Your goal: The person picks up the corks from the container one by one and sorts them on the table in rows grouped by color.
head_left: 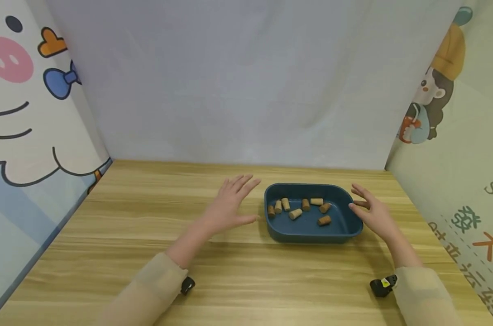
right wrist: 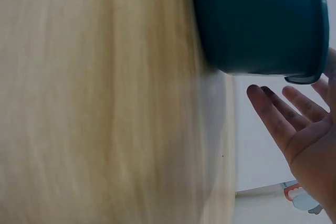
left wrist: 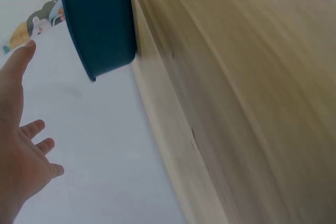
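A dark blue-green rectangular tub [head_left: 313,238] with rounded corners holds several small cork stoppers [head_left: 295,213], some lighter and some darker brown. To the left of it, my left hand [head_left: 230,206] is held with fingers spread and the thumb pointing at the tub's side, a gap between them. At the opposite end my right hand [head_left: 374,215] has its fingers apart beside the rim. Its thumb is at the rim, and I cannot tell whether it touches. The right wrist view shows the other fingers [right wrist: 275,119] away from the tub wall [right wrist: 257,30].
The tub stands on a wood-grain table [head_left: 148,235]. A pale curtain [head_left: 238,90] hangs behind the table. Printed cartoon panels [head_left: 22,113] flank it on both sides. Black wrist cameras [head_left: 382,286] sit at my sleeve cuffs.
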Available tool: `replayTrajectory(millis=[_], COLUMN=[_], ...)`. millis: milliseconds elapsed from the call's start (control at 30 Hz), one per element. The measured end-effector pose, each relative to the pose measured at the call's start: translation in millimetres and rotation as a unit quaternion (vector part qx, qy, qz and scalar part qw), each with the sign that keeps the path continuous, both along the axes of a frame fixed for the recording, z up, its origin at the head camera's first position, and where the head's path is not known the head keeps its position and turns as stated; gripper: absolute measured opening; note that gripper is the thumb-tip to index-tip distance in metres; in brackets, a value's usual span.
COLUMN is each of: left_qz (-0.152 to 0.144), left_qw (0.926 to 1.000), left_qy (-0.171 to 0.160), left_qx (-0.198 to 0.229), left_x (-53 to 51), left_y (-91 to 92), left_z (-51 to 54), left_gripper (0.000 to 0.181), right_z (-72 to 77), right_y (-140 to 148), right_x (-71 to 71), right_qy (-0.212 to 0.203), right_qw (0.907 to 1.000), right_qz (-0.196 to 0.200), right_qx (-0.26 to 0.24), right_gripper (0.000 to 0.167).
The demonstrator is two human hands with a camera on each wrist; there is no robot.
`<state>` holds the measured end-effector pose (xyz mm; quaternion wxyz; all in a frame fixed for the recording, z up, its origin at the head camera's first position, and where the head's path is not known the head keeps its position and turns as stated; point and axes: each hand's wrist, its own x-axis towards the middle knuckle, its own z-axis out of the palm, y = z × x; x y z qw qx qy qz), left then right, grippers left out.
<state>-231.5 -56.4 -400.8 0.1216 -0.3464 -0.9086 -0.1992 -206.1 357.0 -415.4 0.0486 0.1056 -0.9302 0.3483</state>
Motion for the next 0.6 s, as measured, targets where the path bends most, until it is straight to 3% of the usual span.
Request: replayTrajectory(millis=[267, 433, 600], left_qz=[-0.04, -0.059, -0.057], left_qw=[0.9964, 0.9896, 0.9855], left_qy=[-0.073, -0.129, -0.159], left_qx=[0.017, 0.025, 0.017], left_x=[-16.6, -26.5, -34.1], left_y=[29.5, 37.5, 41.3], left_z=[-10.1, -14.1, -15.2], left_gripper=[0.082, 0.075, 0.064], right_z=[-4.2, -4.6, -3.7], right_y=[-2.0, -2.8, -3.3], right_x=[-3.8, -2.7, -1.5], right_qy=[-0.013, -0.009, -0.013], right_qw=[0.9998, 0.9996, 0.9996], right_qz=[0.005, 0.006, 0.004], right_qx=[0.011, 0.024, 0.025], right_gripper=[0.055, 0.052, 0.052])
